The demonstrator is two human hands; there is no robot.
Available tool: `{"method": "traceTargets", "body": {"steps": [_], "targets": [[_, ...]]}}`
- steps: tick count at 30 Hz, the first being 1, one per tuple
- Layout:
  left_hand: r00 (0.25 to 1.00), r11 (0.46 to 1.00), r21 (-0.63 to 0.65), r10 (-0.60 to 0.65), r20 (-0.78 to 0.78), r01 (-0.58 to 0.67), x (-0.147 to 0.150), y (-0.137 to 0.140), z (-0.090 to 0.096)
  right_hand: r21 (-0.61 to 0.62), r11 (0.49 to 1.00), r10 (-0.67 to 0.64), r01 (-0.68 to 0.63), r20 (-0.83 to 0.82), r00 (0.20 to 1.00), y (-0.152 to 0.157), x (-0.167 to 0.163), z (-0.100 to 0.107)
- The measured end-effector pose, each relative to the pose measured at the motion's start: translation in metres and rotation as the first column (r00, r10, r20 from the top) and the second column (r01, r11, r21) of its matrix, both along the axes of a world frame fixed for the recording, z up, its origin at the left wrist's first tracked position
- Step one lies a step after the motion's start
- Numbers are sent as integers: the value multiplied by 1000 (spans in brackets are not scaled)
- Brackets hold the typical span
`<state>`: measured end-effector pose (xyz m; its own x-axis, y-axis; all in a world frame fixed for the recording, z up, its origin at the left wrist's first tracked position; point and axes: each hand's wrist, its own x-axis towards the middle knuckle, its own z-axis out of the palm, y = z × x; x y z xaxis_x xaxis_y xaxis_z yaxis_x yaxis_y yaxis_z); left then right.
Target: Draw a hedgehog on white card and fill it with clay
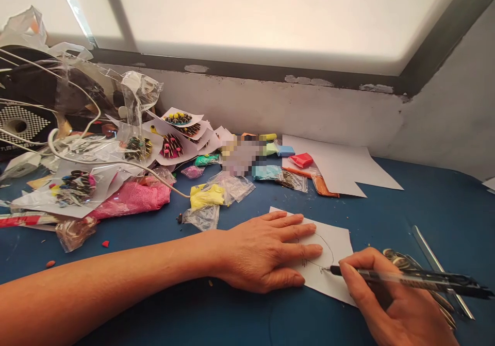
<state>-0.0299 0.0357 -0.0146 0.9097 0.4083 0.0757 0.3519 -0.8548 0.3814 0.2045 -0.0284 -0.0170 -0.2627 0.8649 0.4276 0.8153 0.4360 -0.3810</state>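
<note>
My left hand (270,253) lies flat on a piece of white paper (340,237), fingers spread and holding nothing. A thin curved outline and small marks are drawn on the paper, partly hidden by that hand. In my right hand (394,289) is a black pen (417,279), gripped near its tip. The pen's point meets the paper at the lower edge of the outline, just right of my left fingers. Beside and partly behind my right hand lie several striped seeds (402,258), and a silvery rod (443,271) rests at an angle there.
Packets of coloured clay, such as yellow (207,196) and red (301,160), lie along the back. White paper sheets (340,165) are by the wall. At left are seed-covered paper pieces (75,188), a pink cloth (133,200), a white cable (112,160) and a black speaker-like box (23,127).
</note>
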Motion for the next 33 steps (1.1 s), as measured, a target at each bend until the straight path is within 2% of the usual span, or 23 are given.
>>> {"method": "traceTargets", "body": {"steps": [9,15,18,21,23,25,27,30,33], "targets": [[999,1000,-26,14,34,-13,0,0,0,-10,1000,-15,15,12,1000,3,-1,-3],[997,998,-33,60,53,-59,1,-1,1,-46,993,-110,107,-93,990,-2,0,2],[995,998,-34,61,77,-59,0,-1,0,-23,990,-142,140,-134,981,-2,1,1],[993,994,-90,72,89,-63,-1,0,0,9,991,-129,133,-183,975,-2,2,0],[992,983,-171,88,93,-71,-2,-1,2,-13,994,-107,107,-239,965,-2,2,1],[982,963,-254,129,136,-91,-3,0,4,-25,996,-94,90,-254,963,-2,4,4],[947,943,-306,209,243,-130,-3,2,6,-12,995,-97,97,-205,974,-1,6,8],[849,923,-302,348,398,-237,-2,8,10,82,994,-66,73,-87,994,2,8,11],[813,891,-278,446,376,-360,0,14,14,165,985,-51,46,29,998,5,8,7]]}}
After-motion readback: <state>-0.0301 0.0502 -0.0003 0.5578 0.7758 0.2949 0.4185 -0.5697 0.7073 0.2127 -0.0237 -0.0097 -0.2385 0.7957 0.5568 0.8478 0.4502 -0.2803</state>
